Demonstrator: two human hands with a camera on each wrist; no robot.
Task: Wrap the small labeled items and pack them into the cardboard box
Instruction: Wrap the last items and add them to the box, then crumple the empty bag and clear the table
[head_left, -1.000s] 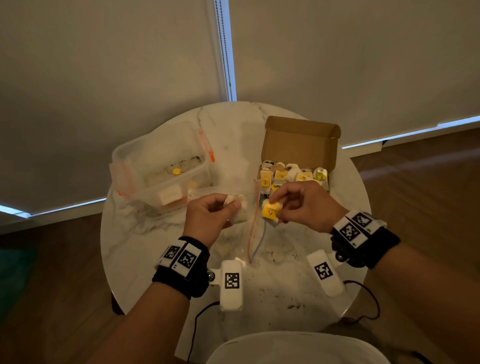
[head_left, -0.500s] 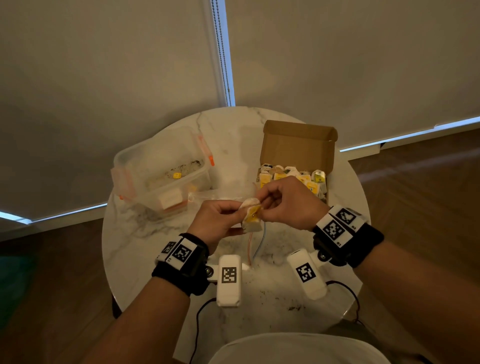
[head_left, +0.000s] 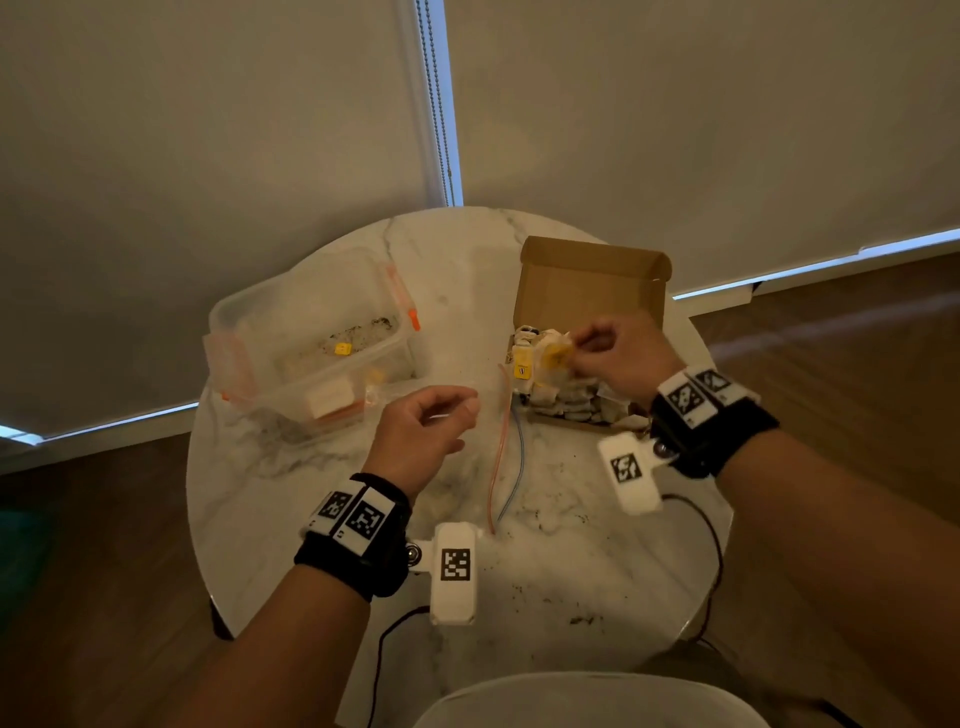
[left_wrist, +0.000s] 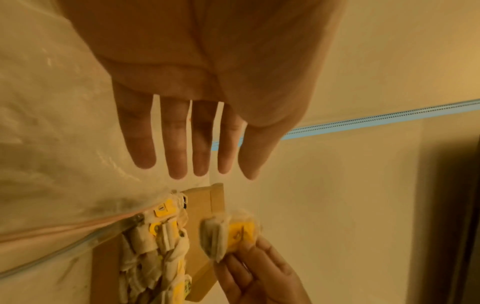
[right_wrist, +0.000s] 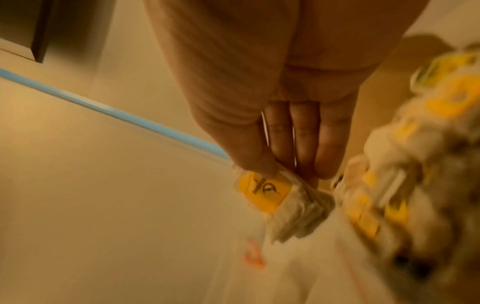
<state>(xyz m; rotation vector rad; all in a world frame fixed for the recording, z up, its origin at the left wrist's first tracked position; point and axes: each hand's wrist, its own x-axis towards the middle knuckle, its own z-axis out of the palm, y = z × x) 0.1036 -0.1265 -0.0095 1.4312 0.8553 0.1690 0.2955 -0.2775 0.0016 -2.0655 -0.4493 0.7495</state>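
Right hand (head_left: 621, 353) pinches wrapped item (head_left: 555, 356) above cardboard box (head_left: 589, 283).

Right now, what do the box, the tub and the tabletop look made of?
Box: brown matte cardboard, with a folded flap. Tub: clear, slightly cloudy plastic with orange clips; contents show through. Tabletop: white with grey veins and a soft sheen, probably marble or an imitation.

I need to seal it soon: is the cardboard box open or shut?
Open. The cardboard box has its lid flap standing up at the back, and wrapped items show inside.
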